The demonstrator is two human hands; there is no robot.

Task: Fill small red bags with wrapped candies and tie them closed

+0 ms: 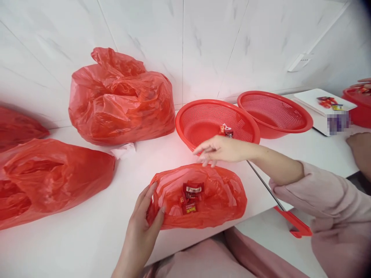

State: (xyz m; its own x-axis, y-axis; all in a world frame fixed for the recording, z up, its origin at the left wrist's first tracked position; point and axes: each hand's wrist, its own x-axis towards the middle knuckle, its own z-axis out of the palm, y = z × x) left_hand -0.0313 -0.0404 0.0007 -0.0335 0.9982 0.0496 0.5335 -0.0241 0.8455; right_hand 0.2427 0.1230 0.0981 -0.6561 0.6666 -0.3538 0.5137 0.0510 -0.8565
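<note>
An opened red plastic bag [226,214] lies on the white table in front of me, with several small wrapped candies [191,197] inside. My left hand [143,216] holds the bag's left rim between thumb and fingers. Above the bag's far rim hovers my right hand [217,150], fingers apart and nothing visible in them. Just behind that hand stands a red perforated basket [197,116] with a few wrapped candies [226,130] in it; my forearm hides part of its near rim.
Full red bags stand at the back [121,100] and at the left [66,173]. A second red basket [272,112] sits behind the first. Farther right are a white scale [313,96] with candies on it and another person's arm [361,148]. A gap splits the tables.
</note>
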